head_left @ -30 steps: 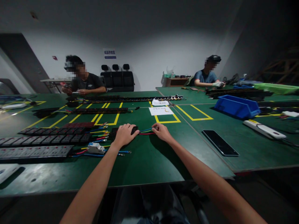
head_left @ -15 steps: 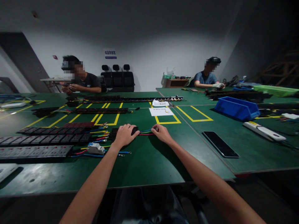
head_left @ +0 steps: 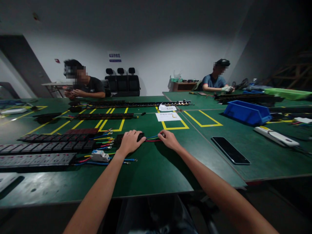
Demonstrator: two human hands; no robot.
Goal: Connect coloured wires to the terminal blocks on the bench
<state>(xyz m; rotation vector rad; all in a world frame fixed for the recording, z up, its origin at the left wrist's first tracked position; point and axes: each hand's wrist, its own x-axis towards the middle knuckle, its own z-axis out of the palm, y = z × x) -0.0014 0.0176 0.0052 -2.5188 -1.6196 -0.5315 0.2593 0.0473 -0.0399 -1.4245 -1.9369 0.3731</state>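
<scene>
My left hand (head_left: 131,141) lies over the end of a black socket strip (head_left: 140,136), with its fingers curled round it on the table. Blue, green and red wires (head_left: 152,138) come out of that end and run right. My right hand (head_left: 168,139) is closed in a pinch on the far ends of these wires; the tips are hidden by the fingers. Left of my hands lie several more socket strips (head_left: 46,146) with loose wires ending in ring terminals. A grey-white circuit breaker (head_left: 100,155) sits on the wires of the nearest strip.
A phone (head_left: 230,150), a white power strip (head_left: 276,136) and a blue bin (head_left: 247,112) are to the right. Paper labels (head_left: 168,117) and long black strips (head_left: 136,104) lie farther back. Two people (head_left: 89,85) sit across the green table (head_left: 185,182).
Both hands stay in nearly the same place, still on the socket strip and its wires. The view has shifted only very slightly.
</scene>
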